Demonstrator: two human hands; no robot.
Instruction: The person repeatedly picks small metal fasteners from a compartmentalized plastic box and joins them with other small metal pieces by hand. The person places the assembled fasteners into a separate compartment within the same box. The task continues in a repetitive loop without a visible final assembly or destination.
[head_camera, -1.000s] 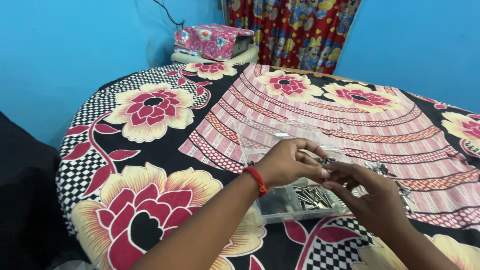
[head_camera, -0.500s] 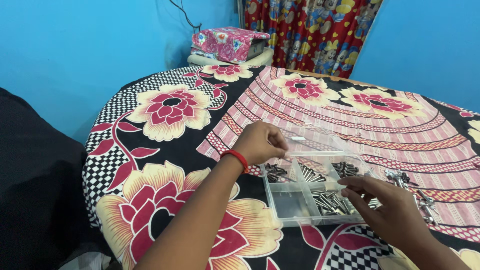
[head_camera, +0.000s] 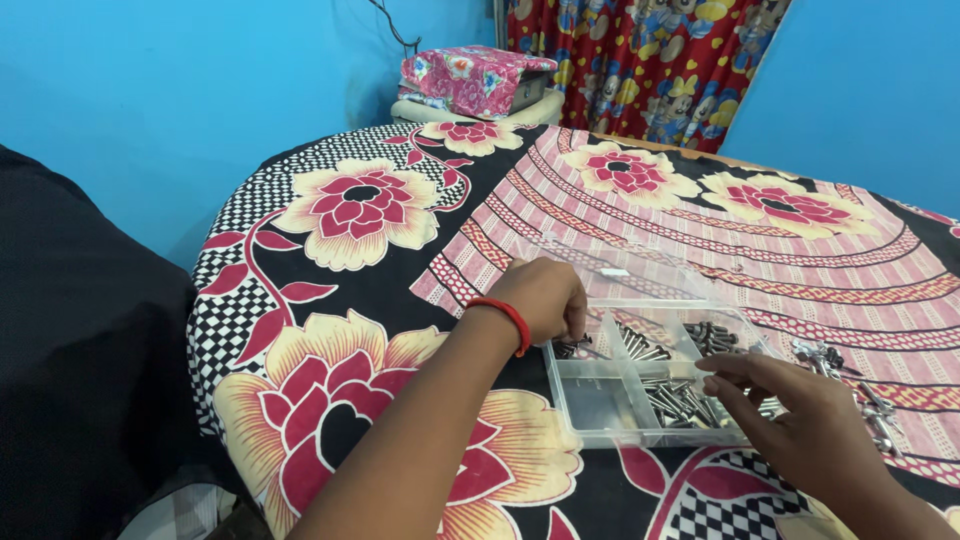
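- The clear plastic organizer box (head_camera: 640, 385) lies on the floral bedsheet (head_camera: 340, 300) in front of the person, with its transparent lid (head_camera: 610, 270) open and tilted back.
- The left hand (head_camera: 545, 300), with a red thread band (head_camera: 508, 320) at the wrist, is bent over the far left compartment; its grip seems pressed together on small dark screws (head_camera: 568, 347) there, but I cannot tell if it holds one.
- The right hand (head_camera: 790, 410) hovers at the right edge of the box, fingers loosely spread, holding nothing visible.
- More metal screws (head_camera: 680, 400) fill the middle compartments; loose screws (head_camera: 850, 375) lie on the sheet to the right.
- The step in hand looks like sorting screws by compartment.
- The next move probably needs a fine pinch and a steady box.
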